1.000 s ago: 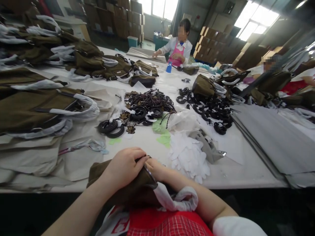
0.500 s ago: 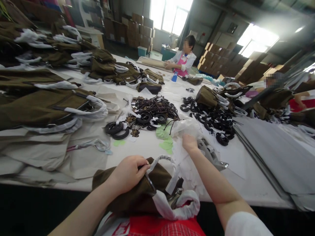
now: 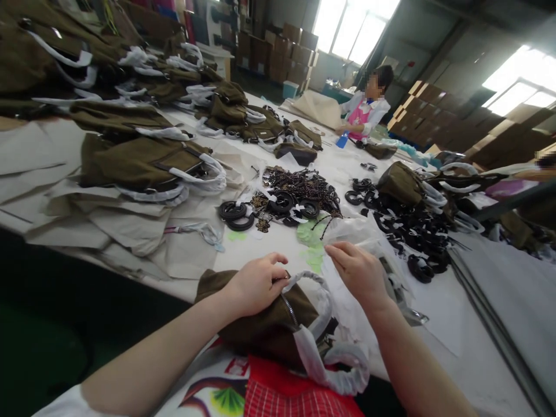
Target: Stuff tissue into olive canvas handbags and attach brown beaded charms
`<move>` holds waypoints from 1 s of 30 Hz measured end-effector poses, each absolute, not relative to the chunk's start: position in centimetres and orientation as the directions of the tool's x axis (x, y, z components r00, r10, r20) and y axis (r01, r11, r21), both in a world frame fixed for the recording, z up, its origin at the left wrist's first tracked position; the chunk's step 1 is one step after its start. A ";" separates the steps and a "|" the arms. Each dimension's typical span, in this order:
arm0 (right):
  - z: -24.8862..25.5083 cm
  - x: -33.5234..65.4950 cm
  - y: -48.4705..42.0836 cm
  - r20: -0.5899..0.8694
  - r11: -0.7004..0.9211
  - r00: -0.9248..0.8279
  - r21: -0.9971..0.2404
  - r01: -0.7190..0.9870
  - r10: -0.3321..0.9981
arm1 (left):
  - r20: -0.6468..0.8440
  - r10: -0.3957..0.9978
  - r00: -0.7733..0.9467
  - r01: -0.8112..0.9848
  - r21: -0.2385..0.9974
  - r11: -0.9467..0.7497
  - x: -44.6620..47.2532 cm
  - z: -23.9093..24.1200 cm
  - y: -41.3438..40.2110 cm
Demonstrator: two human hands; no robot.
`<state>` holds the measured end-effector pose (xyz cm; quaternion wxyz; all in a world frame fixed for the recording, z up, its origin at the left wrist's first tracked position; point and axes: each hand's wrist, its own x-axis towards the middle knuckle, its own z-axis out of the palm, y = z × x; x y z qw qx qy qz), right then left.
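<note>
At left, brown bags (image 3: 143, 162) lie on sheets of paper (image 3: 130, 229). Next to the right, the left hand (image 3: 260, 284) rests on the brown bag (image 3: 269, 341), with thumb and fingers closed on fabric at the far end of the zipper (image 3: 290, 310). This bag lies at the near edge of the table (image 3: 243, 252), against the red apron (image 3: 282, 388). Its long axis runs across the body, slanting from far left to near right; the zipper runs from the left grip toward the body. The wrapped handles (image 3: 325, 301) stand at the bag's right end, between the two hands.

The right hand (image 3: 358, 272) is apart from the bag, beyond the handles and to their right. Its fingertips are drawn together beside the green slips (image 3: 315, 258), above the white slips (image 3: 345, 307); whether they hold a slip cannot be told. The bag lies nearer the left hand, and the white slips nearer the right. Farther right lie black straps (image 3: 419, 269).
</note>
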<state>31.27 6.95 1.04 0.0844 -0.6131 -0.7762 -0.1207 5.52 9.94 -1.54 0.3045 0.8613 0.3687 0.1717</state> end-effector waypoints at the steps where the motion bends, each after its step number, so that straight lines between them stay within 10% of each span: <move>1: 1.1 30.8 6.7 0.286 0.259 -0.274 0.089 0.962 0.918 | 0.076 0.743 0.665 0.535 0.646 -0.545 5.5 -1.6 9.8; 11: 1.5 29.2 6.1 0.267 0.418 -0.451 0.172 0.892 0.852 | 0.072 0.741 0.667 0.518 0.670 -0.532 5.2 -1.5 9.0; 17: 0.1 35.5 8.9 0.328 0.022 -0.064 0.131 0.991 0.943 | 0.089 0.792 0.604 0.505 0.726 -0.467 4.7 -2.0 8.6; 21: -0.3 36.1 9.4 0.219 -0.201 0.250 -0.224 0.954 0.943 | 0.130 0.798 0.589 0.478 0.740 -0.473 4.6 -2.1 8.3; 25: -0.7 31.8 8.9 -0.369 -0.335 0.036 -0.793 0.509 0.929 | 0.166 0.792 0.588 0.454 0.743 -0.492 4.8 -1.8 8.2; 30: -0.9 26.8 9.5 -0.437 -0.454 -0.209 -0.890 -0.037 0.875 | 0.206 0.784 0.585 0.427 0.743 -0.514 4.7 -1.4 7.8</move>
